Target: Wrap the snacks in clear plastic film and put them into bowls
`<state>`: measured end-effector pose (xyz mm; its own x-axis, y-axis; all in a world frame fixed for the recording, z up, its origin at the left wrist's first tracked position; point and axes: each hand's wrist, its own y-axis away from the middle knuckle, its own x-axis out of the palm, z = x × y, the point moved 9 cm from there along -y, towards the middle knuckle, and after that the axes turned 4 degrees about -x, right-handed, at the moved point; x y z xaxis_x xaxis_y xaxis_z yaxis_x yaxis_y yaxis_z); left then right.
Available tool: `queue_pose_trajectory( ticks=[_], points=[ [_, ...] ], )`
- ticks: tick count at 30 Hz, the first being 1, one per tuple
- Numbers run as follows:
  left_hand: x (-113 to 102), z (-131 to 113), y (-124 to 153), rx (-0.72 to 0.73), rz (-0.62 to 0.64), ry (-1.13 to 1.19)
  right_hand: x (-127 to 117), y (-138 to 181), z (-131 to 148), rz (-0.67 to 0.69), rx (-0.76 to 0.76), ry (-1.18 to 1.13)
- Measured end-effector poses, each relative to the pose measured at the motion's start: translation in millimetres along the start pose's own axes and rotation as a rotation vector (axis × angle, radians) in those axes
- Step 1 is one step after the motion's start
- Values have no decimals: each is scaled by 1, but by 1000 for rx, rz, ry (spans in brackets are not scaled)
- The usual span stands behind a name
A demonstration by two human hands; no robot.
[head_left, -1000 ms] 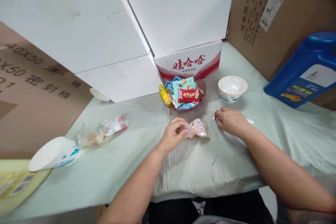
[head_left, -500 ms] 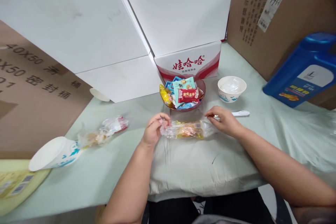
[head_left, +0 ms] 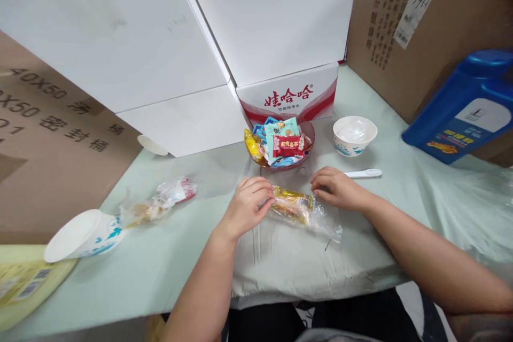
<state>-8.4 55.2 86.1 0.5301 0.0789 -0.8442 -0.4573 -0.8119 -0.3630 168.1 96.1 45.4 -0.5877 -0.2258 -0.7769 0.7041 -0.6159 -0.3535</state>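
Pinching the left end of a clear plastic bag point(head_left: 320, 219) between thumb and bent fingers, my left hand point(head_left: 252, 203) rests low over the pale green cloth point(head_left: 200, 267). The bag lies on that cloth right in front of me, between my two hands, with a yellow-gold packet point(head_left: 294, 203) inside it and its loose, crinkled end trailing off toward my right and nearer to me. My right hand point(head_left: 334, 187) is curled just beside the bag's far right corner — I cannot tell whether its fingers close on anything. A white plastic utensil point(head_left: 366, 173) pokes out from behind that hand, its other end hidden.

Just beyond the bag stands a reddish see-through bowl point(head_left: 308, 129) heaped with wrapped snacks, a red packet point(head_left: 288, 145) on top. To the right of it sits a printed paper bowl point(head_left: 348, 148) with clear plastic inside, and farther right a blue bottle point(head_left: 460, 112). Off to my left — well apart from my hands — another clear bag point(head_left: 156, 206) lies next to a second paper bowl point(head_left: 100, 235).
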Motion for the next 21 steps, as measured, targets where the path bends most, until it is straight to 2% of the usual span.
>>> queue_pose_trajectory(
  ticks=[2, 4, 6, 7, 8, 10, 12, 14, 17, 19, 21],
  points=[
    [8, -15, 4, 41, 183, 171, -3, 1, -7, 0, 90, -23],
    [22, -29, 14, 37, 439, 325, 4, 2, -7, 92, 140, -61],
    [35, -34, 28, -35, 653, 393, 17, 4, -3, 224, 133, -88],
    [39, -33, 33, -87, 706, 387, 19, 5, -2, 248, 128, -75],
    [41, -29, 35, -135, 713, 359, 17, 4, -3, 223, 128, -42],
    [41, -20, 33, -186, 628, 263, 3, 2, -7, 54, 132, 51],
    [36, -16, 24, -155, 479, 167, -14, 2, -5, -129, 106, 98],
    [29, -16, 16, -105, 319, 85, -23, 3, 1, -234, 58, 77],
    [28, -14, 8, -89, 174, -37, -30, 4, 14, -295, 2, 31],
    [38, -11, 6, -89, 191, -80, -32, 4, 24, -312, -46, 10],
    [51, -10, 6, -78, 239, -74, -27, 3, 38, -256, -144, -33]
  ],
)
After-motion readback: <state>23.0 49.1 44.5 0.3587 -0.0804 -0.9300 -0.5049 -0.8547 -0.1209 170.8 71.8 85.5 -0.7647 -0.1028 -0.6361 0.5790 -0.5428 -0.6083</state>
